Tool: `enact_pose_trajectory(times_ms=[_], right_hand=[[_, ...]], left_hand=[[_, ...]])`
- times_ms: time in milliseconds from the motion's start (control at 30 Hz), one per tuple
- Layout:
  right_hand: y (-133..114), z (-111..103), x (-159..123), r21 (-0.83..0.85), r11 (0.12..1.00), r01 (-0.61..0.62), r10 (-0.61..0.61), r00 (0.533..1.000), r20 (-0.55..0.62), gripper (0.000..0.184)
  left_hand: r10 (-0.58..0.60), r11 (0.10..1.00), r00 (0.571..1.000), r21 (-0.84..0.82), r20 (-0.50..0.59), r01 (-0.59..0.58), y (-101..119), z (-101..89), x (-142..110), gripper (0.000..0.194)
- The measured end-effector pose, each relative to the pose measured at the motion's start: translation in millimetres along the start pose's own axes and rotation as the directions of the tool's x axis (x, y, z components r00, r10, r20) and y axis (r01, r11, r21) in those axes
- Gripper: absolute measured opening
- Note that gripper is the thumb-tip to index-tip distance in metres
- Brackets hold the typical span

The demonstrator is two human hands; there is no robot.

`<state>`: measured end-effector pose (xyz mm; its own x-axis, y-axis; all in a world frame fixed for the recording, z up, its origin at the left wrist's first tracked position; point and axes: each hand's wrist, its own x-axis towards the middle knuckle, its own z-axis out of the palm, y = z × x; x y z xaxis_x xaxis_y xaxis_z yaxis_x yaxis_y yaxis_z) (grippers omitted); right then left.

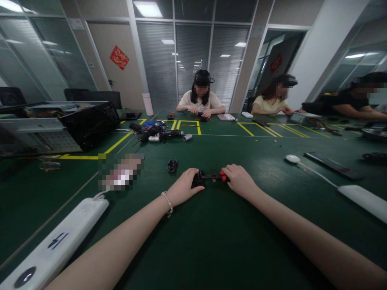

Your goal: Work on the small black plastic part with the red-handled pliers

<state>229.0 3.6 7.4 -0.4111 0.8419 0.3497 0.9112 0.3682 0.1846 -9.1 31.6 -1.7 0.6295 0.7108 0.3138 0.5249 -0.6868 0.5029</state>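
My left hand (183, 187) is closed around a small black part (199, 179) on the green table; the grip hides some of it, and I cannot tell its exact kind. From the other side, my right hand (241, 180) grips the red handles of a pair of pliers (215, 176). The pliers' dark jaws point left and meet the edge of the black part; whether they are clamped on it is too small to tell. Another small black part (172, 165) lies on the table beyond my left hand.
White power strips (69, 237) lie at left and right. A black computer case (90, 125) stands at the left. Tools and cables, including a power screwdriver (146, 133), are piled behind. A white mouse-shaped object (292, 158) sits at right. Several people work across the green table (223, 233).
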Motion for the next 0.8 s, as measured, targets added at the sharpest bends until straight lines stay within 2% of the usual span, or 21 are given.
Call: enact_pose_trajectory(times_ms=[367,800], right_hand=[[0.7,0.5,-0.6,0.007,1.000,0.020,-0.020,1.000,-0.010,0.037],[2.1,2.1,0.5,0.004,1.000,0.020,-0.020,1.000,-0.014,0.033]], left_hand=[[-0.021,1.000,0.999,0.011,0.029,0.021,1.6,-1.4,0.2,0.053],[0.011,1.000,1.000,0.025,-0.002,-0.011,-3.2,3.0,1.1,0.054]])
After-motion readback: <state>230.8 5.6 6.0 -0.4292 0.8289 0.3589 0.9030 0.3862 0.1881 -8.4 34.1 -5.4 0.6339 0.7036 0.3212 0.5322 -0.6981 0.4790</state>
